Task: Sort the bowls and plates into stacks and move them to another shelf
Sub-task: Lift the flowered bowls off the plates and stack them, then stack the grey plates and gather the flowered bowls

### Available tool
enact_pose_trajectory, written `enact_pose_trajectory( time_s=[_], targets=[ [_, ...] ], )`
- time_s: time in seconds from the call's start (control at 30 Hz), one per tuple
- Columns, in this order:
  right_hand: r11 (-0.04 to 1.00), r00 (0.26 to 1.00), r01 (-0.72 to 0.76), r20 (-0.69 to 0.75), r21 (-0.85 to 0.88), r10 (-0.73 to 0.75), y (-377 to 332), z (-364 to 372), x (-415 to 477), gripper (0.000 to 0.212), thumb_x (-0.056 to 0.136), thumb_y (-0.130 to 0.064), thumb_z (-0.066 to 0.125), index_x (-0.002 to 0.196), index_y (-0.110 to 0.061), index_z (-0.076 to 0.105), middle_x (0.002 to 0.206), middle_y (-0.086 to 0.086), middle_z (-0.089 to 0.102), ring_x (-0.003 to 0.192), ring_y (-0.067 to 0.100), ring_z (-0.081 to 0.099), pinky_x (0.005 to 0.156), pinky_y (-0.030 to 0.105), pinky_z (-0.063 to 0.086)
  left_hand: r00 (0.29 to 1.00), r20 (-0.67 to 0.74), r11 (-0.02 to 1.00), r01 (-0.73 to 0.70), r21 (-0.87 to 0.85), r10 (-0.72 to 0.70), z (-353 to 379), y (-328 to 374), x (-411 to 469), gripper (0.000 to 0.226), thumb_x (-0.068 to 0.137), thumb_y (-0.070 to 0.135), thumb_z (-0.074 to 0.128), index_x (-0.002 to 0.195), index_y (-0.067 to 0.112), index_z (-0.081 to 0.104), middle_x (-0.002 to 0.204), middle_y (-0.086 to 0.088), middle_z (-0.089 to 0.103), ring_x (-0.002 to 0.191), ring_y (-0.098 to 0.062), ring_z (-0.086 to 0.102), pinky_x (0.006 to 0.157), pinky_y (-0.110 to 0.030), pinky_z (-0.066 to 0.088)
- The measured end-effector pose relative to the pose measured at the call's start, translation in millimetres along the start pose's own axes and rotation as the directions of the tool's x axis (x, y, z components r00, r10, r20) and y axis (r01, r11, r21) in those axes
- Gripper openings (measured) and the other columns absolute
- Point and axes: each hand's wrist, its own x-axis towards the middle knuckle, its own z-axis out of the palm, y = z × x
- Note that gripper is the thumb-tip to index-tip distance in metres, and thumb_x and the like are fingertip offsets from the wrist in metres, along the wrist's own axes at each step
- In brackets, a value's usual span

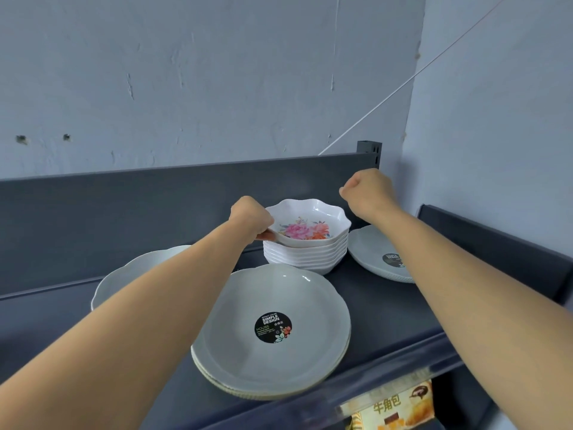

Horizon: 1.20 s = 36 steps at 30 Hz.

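A stack of several white scalloped bowls (305, 257) stands at the back of the dark shelf (384, 308). The top bowl (310, 223) has pink and orange flowers inside. My left hand (251, 218) pinches that bowl's left rim. My right hand (369, 192) hovers above and right of the stack, fingers curled shut, holding nothing. A stack of grey plates (273, 333) with a black sticker sits at the front. A single grey plate (379, 254) lies at the right. Another grey plate (130, 274) on the left is partly hidden by my left arm.
The shelf has a dark raised back panel (155, 206) and a side rail (496, 240) on the right. A pale wall rises behind. A yellow food package (393, 408) shows on the shelf below, at the bottom right.
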Motion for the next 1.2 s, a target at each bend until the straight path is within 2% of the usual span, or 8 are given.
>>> enact_pose_trajectory(
  time_s=[0.1, 0.2, 0.43, 0.53, 0.67, 0.87, 1.03, 1.2],
  targets=[
    [1.000, 1.000, 0.016, 0.010, 0.005, -0.016, -3.6, 4.2, -4.8, 0.024, 0.089, -0.007, 0.054, 0.098, 0.013, 0.065, 0.109, 0.023, 0.068, 0.108, 0.038, 0.062, 0.090, 0.045, 0.052, 1.000, -0.027, 0.997, -0.013, 0.070, 0.015, -5.2, -4.1, -7.9, 0.029, 0.092, 0.015, 0.059, 0.068, 0.006, 0.046, 0.027, 0.000, 0.051, 0.054, -0.022, 0.061, 0.089, -0.031, 0.057],
    [0.999, 0.999, 0.040, 0.032, 0.018, -0.041, -9.5, 7.3, -10.4, 0.024, 0.090, -0.008, 0.055, 0.097, 0.013, 0.065, 0.107, 0.024, 0.069, 0.106, 0.038, 0.063, 0.089, 0.044, 0.053, 0.999, -0.033, 0.995, -0.040, 0.095, 0.043, -16.4, -9.2, -11.0, 0.021, 0.089, 0.015, 0.062, 0.073, 0.004, 0.052, 0.049, -0.006, 0.058, 0.044, -0.018, 0.060, 0.073, -0.029, 0.060],
    [0.996, 0.989, 0.084, 0.120, -0.022, -0.081, -28.1, 16.4, -30.2, 0.016, 0.086, -0.009, 0.057, 0.073, 0.000, 0.058, 0.107, 0.028, 0.067, 0.085, 0.040, 0.063, 0.088, 0.045, 0.053, 0.985, 0.089, 0.955, -0.167, 0.245, 0.149, -62.7, -28.0, -45.2, 0.007, 0.087, 0.012, 0.063, 0.086, 0.006, 0.061, 0.030, 0.012, 0.053, 0.060, -0.022, 0.059, 0.053, -0.020, 0.052],
    [0.999, 0.989, 0.046, 0.144, -0.027, -0.041, -32.4, 20.8, -41.7, 0.021, 0.085, -0.009, 0.057, 0.086, 0.011, 0.063, 0.106, 0.025, 0.069, 0.074, 0.023, 0.053, 0.088, 0.044, 0.053, 0.975, 0.182, 0.916, -0.188, 0.354, 0.130, -76.6, -38.9, -71.8, 0.011, 0.089, 0.014, 0.061, 0.092, 0.005, 0.065, 0.064, -0.004, 0.067, 0.071, -0.028, 0.056, 0.069, -0.026, 0.049],
    [0.999, 0.987, 0.007, 0.162, -0.035, -0.002, -37.7, 26.3, -64.5, 0.028, 0.084, -0.012, 0.059, 0.100, 0.010, 0.066, 0.094, 0.018, 0.070, 0.090, 0.032, 0.064, 0.088, 0.042, 0.054, 0.973, 0.204, 0.859, -0.192, 0.475, 0.105, -95.3, -55.4, -96.3, 0.031, 0.090, 0.019, 0.061, 0.109, -0.006, 0.067, 0.098, -0.014, 0.071, 0.075, -0.027, 0.061, 0.068, -0.026, 0.046],
    [0.997, 0.984, -0.029, 0.172, -0.073, 0.041, -45.9, 23.7, -97.6, 0.032, 0.082, -0.026, 0.071, 0.096, 0.003, 0.071, 0.102, 0.015, 0.070, 0.100, 0.032, 0.063, 0.091, 0.040, 0.052, 0.972, 0.224, 0.894, -0.163, 0.418, 0.072, -118.1, -86.2, -115.5, 0.032, 0.085, 0.019, 0.068, 0.103, -0.008, 0.064, 0.079, -0.010, 0.066, 0.061, -0.027, 0.060, 0.060, -0.026, 0.048],
    [0.991, 0.993, -0.054, 0.102, -0.123, 0.066, -41.4, 12.8, -120.5, 0.022, 0.085, -0.011, 0.062, 0.092, 0.009, 0.068, 0.095, 0.021, 0.070, 0.094, 0.035, 0.065, 0.084, 0.040, 0.053, 0.963, 0.266, 0.928, -0.135, 0.347, 0.040, -114.4, -100.2, -130.5, 0.027, 0.085, 0.023, 0.068, 0.073, 0.003, 0.053, 0.062, -0.008, 0.054, 0.046, -0.022, 0.049, 0.046, -0.021, 0.044],
    [0.984, 0.992, -0.058, 0.100, -0.168, 0.075, -34.7, 4.3, -139.3, 0.015, 0.084, -0.004, 0.059, 0.079, 0.008, 0.064, 0.081, 0.021, 0.063, 0.083, 0.032, 0.061, 0.077, 0.039, 0.052, 0.961, 0.273, 0.953, -0.113, 0.281, 0.034, -104.3, -107.8, -133.2, 0.033, 0.084, 0.029, 0.070, 0.071, 0.006, 0.050, 0.062, -0.007, 0.052, 0.050, -0.021, 0.051, 0.057, -0.025, 0.052]
  ],
)
